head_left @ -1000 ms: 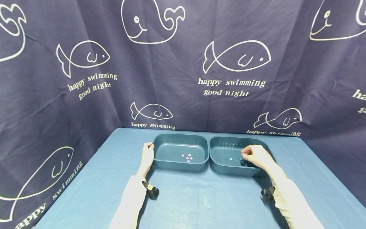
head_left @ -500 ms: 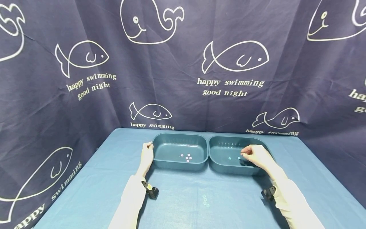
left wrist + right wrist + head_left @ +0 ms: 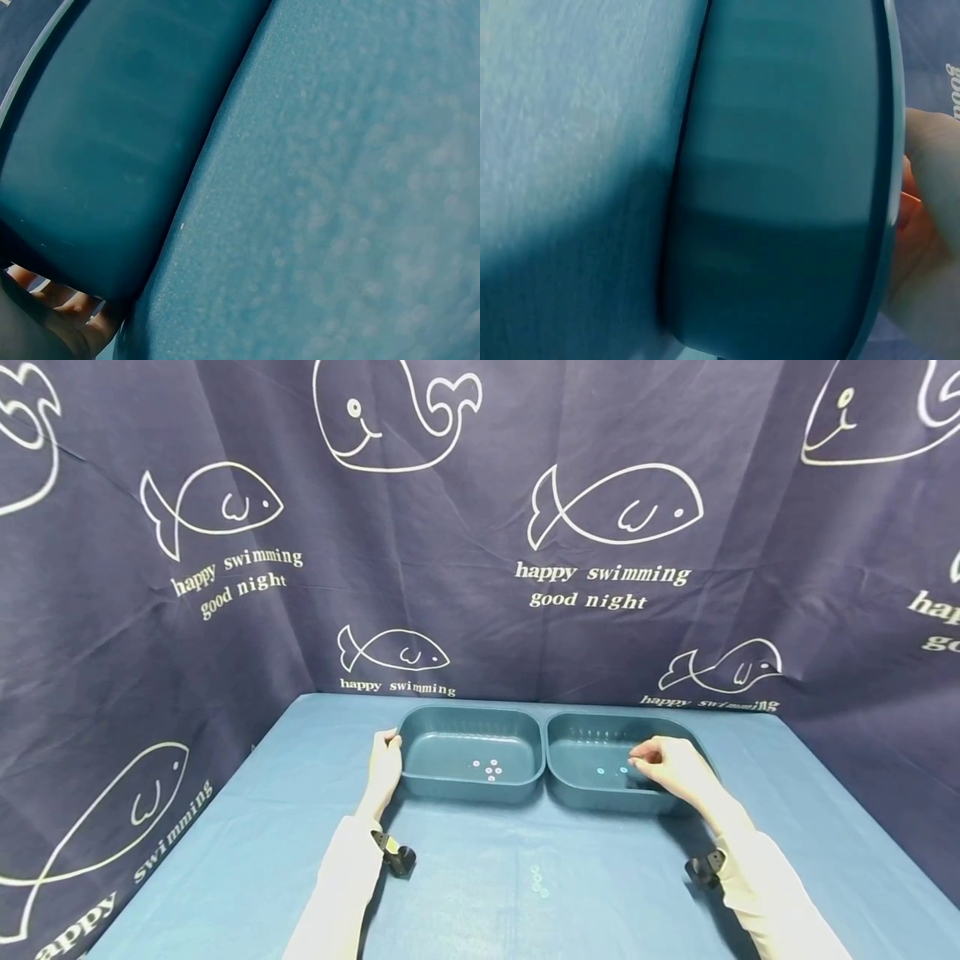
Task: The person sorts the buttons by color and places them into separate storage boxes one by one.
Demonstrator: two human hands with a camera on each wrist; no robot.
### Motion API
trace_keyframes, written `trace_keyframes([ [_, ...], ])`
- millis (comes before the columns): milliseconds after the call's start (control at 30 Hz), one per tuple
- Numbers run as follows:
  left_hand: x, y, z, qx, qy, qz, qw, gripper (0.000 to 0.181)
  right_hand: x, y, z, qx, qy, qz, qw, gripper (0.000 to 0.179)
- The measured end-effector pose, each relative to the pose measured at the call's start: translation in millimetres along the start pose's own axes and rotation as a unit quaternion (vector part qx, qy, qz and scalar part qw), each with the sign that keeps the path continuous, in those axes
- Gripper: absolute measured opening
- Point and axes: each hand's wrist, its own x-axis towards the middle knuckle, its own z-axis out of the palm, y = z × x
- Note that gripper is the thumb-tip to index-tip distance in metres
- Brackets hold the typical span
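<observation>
My left hand (image 3: 386, 767) holds the left end of the left teal tray (image 3: 468, 789); in the left wrist view its fingers (image 3: 75, 307) curl against the end wall. Several small pinkish ring-like discs (image 3: 491, 770) lie on that tray's floor. Over the right teal tray (image 3: 600, 799), my right hand (image 3: 669, 764) hangs inside the rim with thumb and forefinger bent towards each other. Left of its fingertips, two small light-blue discs (image 3: 623, 770) lie on the tray floor. The right wrist view hides the fingertips behind the tray wall; I cannot tell whether they hold anything.
The trays stand side by side near the far edge of the blue-covered table (image 3: 450, 893). Several pale green discs (image 3: 537, 881) lie on the cloth nearer to me. Behind hangs a dark curtain (image 3: 487, 543) with fish drawings.
The disc beside my right fingertips has shifted slightly left, towards the other light-blue one. Both hands keep their places; the whole head view drifts slightly.
</observation>
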Motion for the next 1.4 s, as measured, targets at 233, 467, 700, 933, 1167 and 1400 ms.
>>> trace_keyframes([
  [233, -0.4, 2.9, -0.6, 0.003, -0.005, 0.0, 1.0, 0.027, -5.1, -14, 2, 0.027, 0.026, -0.031, 0.9988, 0.009],
  [467, -1.3, 2.3, -1.6, 0.001, -0.004, -0.005, 1.0, 0.027, -9.9, -32, 5, 0.04, 0.028, -0.065, 0.9967, 0.007],
  [700, -1.9, 2.7, -1.9, -0.002, -0.005, -0.004, 1.0, 0.027, -15.1, -49, 10, 0.066, 0.054, -0.119, 0.9892, 0.01],
  [933, -3.2, 3.9, -1.4, -0.002, -0.009, -0.006, 0.9999, 0.027, -21.5, -66, 14, 0.088, 0.045, -0.142, 0.9849, 0.013],
  [1167, -3.3, 3.5, -1.4, -0.003, -0.007, -0.007, 0.9999, 0.028, -26.9, -79, 21, 0.122, 0.01, -0.144, 0.9819, 0.013],
  [1400, -4.3, 3.7, -2.2, -0.008, -0.006, 0.0, 1.0, 0.027, -28.7, -89, 27, 0.135, 0.005, -0.169, 0.9763, 0.016],
])
